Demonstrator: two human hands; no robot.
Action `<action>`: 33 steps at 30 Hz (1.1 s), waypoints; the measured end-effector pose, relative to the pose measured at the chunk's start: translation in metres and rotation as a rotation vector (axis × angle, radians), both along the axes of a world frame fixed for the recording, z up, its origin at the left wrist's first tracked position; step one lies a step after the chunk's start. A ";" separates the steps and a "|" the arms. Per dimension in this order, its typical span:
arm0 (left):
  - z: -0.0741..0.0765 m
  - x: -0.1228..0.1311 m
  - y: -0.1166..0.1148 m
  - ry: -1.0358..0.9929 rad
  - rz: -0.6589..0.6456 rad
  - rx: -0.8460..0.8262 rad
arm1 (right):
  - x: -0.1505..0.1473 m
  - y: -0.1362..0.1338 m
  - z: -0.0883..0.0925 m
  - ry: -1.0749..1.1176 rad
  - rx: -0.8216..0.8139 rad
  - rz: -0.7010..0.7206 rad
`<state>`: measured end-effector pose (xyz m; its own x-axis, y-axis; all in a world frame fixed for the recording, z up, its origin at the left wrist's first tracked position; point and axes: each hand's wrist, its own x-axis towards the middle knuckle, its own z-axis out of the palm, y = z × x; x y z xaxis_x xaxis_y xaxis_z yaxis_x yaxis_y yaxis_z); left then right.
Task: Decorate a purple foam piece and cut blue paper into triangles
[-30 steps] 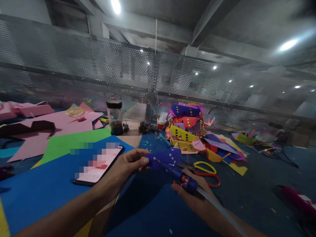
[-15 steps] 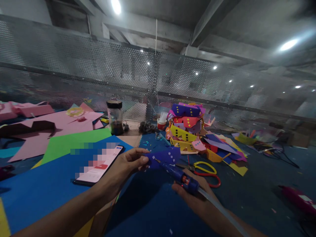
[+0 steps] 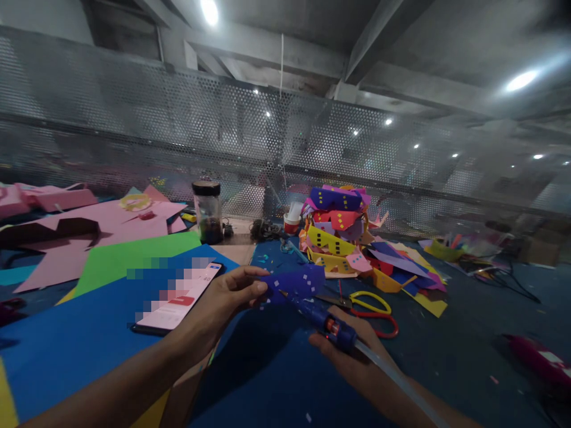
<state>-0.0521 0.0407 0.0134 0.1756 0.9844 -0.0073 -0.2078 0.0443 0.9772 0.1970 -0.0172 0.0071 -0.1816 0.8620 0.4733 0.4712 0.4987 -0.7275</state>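
Between thumb and fingers, my left hand [image 3: 243, 288] pinches the left end of a dark blue-purple paper piece [image 3: 292, 282] dotted with small pale squares. My right hand [image 3: 352, 351] is wrapped around a blue glue gun [image 3: 328, 324]. A clear glue stick [image 3: 392, 374] trails from the gun's rear. The gun's nozzle points up and left, at the lower left part of the paper; whether it touches cannot be told. Scissors [image 3: 372, 303] with yellow and red handles lie just beyond my right hand.
A phone [image 3: 182, 300] lies on blue paper [image 3: 102, 333] at left. Behind stand a black-lidded jar [image 3: 207, 211], a paper cup [image 3: 292, 221] and a pile of decorated paper strips [image 3: 336, 229]. Paper scraps [image 3: 410, 270] and a magenta tool [image 3: 539, 356] lie right.
The glue gun and my right hand have shifted slightly left and down. The nozzle now sits a little lower against the paper. My left hand keeps its pinch.
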 end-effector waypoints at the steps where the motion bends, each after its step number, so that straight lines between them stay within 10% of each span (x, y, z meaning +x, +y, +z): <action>1: 0.000 0.000 0.000 0.002 -0.001 0.000 | -0.001 -0.001 0.001 0.004 0.009 -0.008; 33: 0.000 0.001 -0.001 0.015 -0.013 0.023 | 0.003 0.002 0.002 -0.049 -0.044 0.019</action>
<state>-0.0513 0.0399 0.0134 0.1883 0.9820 0.0125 -0.1926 0.0244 0.9810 0.2001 -0.0152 0.0087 -0.2204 0.8779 0.4251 0.4977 0.4761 -0.7251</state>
